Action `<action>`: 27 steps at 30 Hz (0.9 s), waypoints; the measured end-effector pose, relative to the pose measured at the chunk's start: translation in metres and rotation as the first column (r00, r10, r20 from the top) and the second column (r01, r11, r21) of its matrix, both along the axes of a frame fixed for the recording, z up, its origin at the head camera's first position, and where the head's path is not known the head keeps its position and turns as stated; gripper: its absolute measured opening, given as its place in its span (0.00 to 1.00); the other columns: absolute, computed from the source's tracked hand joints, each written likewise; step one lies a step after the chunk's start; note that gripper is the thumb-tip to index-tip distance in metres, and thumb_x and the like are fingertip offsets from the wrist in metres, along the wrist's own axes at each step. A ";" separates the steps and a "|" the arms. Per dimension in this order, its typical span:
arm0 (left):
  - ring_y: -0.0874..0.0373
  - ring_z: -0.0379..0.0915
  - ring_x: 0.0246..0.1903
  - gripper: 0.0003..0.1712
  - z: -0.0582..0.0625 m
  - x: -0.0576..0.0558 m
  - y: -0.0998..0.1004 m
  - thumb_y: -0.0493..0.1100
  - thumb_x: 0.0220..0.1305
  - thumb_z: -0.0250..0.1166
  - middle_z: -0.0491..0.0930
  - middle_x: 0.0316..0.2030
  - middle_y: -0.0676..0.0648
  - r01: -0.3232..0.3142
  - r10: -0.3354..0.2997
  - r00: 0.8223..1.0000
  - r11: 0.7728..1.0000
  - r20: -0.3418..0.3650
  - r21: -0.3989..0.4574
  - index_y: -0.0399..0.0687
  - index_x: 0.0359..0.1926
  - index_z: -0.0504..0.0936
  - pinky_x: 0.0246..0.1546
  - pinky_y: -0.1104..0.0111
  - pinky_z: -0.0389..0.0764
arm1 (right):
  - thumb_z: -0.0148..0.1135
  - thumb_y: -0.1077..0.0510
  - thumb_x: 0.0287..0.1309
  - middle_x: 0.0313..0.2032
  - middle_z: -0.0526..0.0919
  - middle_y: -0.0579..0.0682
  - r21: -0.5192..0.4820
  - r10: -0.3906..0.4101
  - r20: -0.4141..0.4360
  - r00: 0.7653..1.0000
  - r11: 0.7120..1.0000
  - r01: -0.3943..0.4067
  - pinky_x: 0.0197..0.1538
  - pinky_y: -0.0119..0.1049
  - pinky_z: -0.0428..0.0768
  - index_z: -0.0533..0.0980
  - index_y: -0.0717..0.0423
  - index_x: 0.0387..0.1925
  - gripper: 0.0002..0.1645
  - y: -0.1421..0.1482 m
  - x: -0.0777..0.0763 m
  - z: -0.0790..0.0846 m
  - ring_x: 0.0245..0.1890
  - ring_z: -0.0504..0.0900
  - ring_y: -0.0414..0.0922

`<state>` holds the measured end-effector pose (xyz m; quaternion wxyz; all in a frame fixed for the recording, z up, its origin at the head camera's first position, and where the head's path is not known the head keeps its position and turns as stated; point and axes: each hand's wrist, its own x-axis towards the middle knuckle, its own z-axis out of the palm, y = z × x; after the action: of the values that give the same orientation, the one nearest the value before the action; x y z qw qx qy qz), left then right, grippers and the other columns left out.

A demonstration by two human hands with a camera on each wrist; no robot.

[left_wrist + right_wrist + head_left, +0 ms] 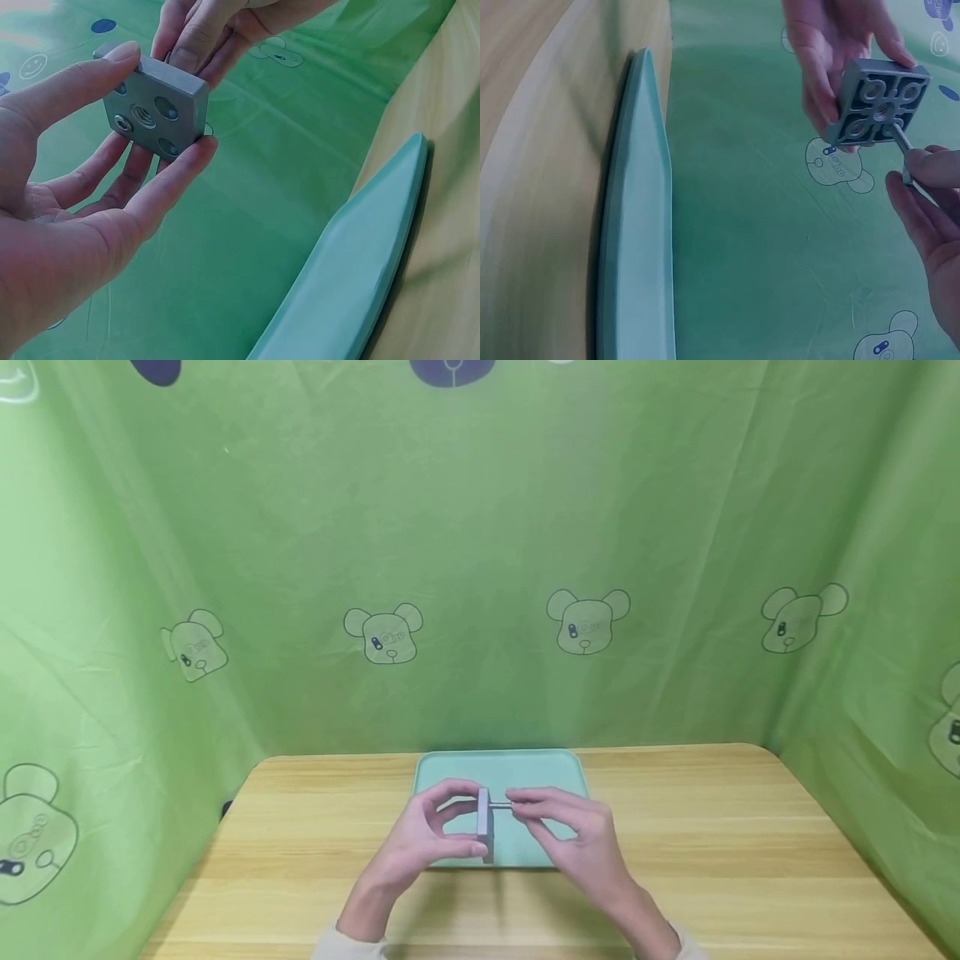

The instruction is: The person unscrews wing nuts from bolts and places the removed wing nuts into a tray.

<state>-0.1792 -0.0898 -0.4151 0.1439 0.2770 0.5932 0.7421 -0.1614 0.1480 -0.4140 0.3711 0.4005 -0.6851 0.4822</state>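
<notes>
My left hand point(420, 831) grips a square grey metal block point(161, 105) by its edges, thumb on one edge and fingers on the opposite one. The block has a threaded hole in the middle and round holes near its corners; its other face, in the right wrist view, is ribbed. My right hand point(573, 831) pinches the head end of a thin metal bolt point(902, 141) between thumb and fingers. The bolt's tip sits at one corner hole of the block point(881, 101). In the left wrist view, a metallic end shows inside one corner hole.
Beneath both hands, a mint-green tray point(517, 764) lies on the wooden table point(712, 827). Green sheeting point(480, 527) printed with bear heads hangs behind the table and along both sides.
</notes>
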 end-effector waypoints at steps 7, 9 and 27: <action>0.43 0.72 0.63 0.36 0.000 0.000 0.000 0.27 0.51 0.77 0.74 0.61 0.39 0.004 -0.004 1.000 1.000 -0.006 0.018 0.32 0.62 0.74 0.54 0.55 0.87 | 0.72 0.82 0.40 0.40 0.89 0.62 -0.004 0.018 -0.073 0.997 1.000 -0.018 0.51 0.34 0.88 0.87 0.61 0.39 0.23 -0.001 -0.003 -0.002 0.40 0.89 0.55; 0.43 0.72 0.64 0.36 0.000 0.000 0.000 0.27 0.51 0.77 0.73 0.61 0.39 0.004 -0.004 1.000 1.000 -0.006 0.018 0.33 0.62 0.74 0.54 0.55 0.87 | 0.73 0.80 0.40 0.41 0.89 0.61 0.005 0.003 -0.067 0.998 1.000 -0.002 0.52 0.33 0.88 0.87 0.61 0.40 0.23 -0.001 -0.003 -0.001 0.41 0.89 0.55; 0.41 0.69 0.65 0.39 0.000 0.001 0.005 0.25 0.46 0.78 0.70 0.62 0.35 -0.013 0.013 1.000 1.000 -0.022 0.006 0.34 0.61 0.75 0.61 0.50 0.83 | 0.68 0.55 0.67 0.47 0.87 0.61 -0.219 0.137 0.789 0.599 0.974 0.065 0.45 0.45 0.91 0.81 0.66 0.52 0.19 0.008 0.007 0.010 0.41 0.90 0.53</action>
<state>-0.1784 -0.0850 -0.4150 0.1316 0.2818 0.5943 0.7417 -0.1547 0.1559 -0.4038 0.0582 0.1114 -0.7111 0.6918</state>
